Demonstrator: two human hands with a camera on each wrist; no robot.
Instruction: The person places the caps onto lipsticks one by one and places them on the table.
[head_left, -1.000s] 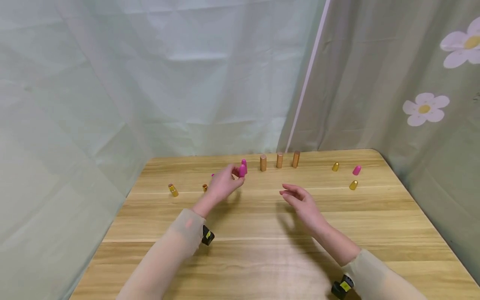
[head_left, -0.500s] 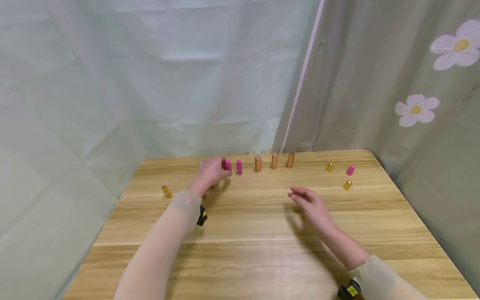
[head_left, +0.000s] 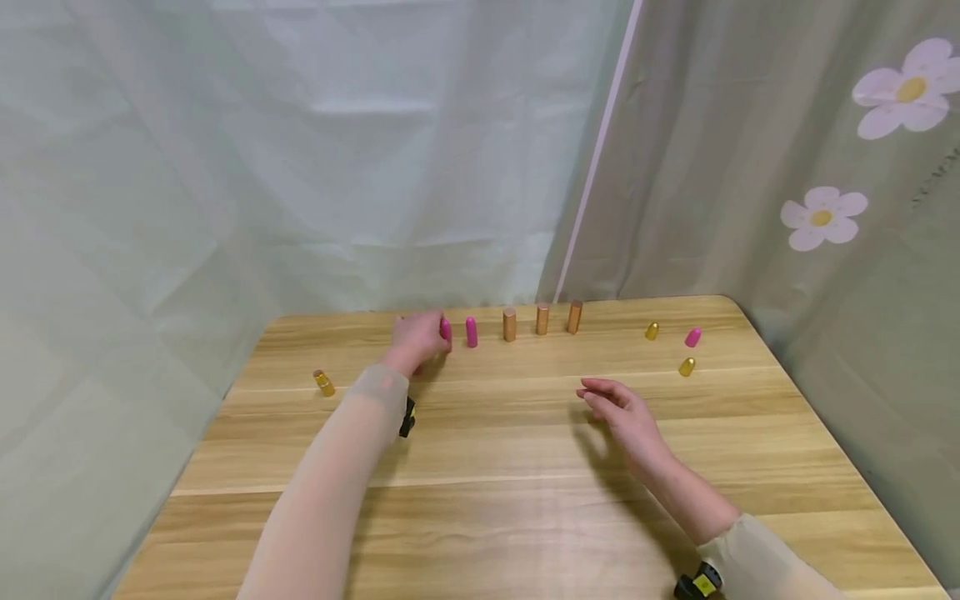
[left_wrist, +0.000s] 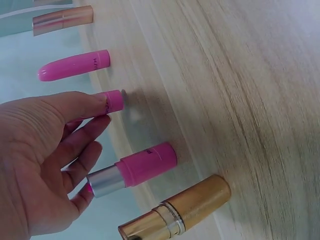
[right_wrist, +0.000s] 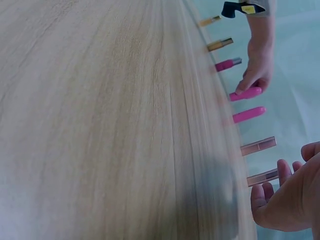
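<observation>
My left hand [head_left: 415,340] pinches a capped pink lipstick [left_wrist: 116,101] between thumb and fingertips, upright at the table; whether its base touches the wood I cannot tell. Right beside it stands another capped pink lipstick [head_left: 471,332]. In the left wrist view, an uncapped pink lipstick [left_wrist: 152,164] with a silver collar stands near the little finger, and a gold uncapped lipstick [left_wrist: 197,201] stands beyond it. My hand hides these two in the head view. Over the middle right of the table, my right hand [head_left: 622,417] hovers with loosely bent fingers, holding nothing.
Three copper-coloured lipsticks [head_left: 542,320] stand in line at the back of the wooden table [head_left: 510,517]. Another uncapped gold lipstick [head_left: 324,383] stands at the left. At the right are two gold caps [head_left: 687,367] and a pink cap [head_left: 693,337]. A curtain [head_left: 420,167] hangs behind.
My left hand has carried the pink lipstick leftward, from in front of the other pink one to its left side. The right hand has shifted slightly right, and the head view has turned a little right.
</observation>
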